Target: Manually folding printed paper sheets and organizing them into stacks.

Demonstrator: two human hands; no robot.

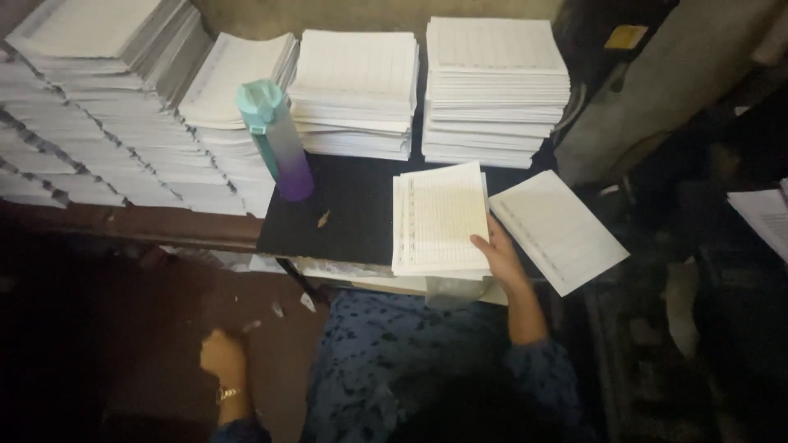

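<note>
Two ruled-paper bundles (439,217) lie under the right hand (497,254), thumb pinching; left hand (223,357) curled, holding nothing.

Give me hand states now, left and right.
Left hand: down low off the table, loosely curled, holds nothing visible.
Right hand: on the edge of the paper stack, thumb on top, gripping it.

I have only the one view, from the camera on the person's head, looking steeply down and forward at close range. The black counter (353,205) fills the frame's middle, paper stacks (492,90) line the top edge, and the person's lap sits at the bottom centre.
</note>
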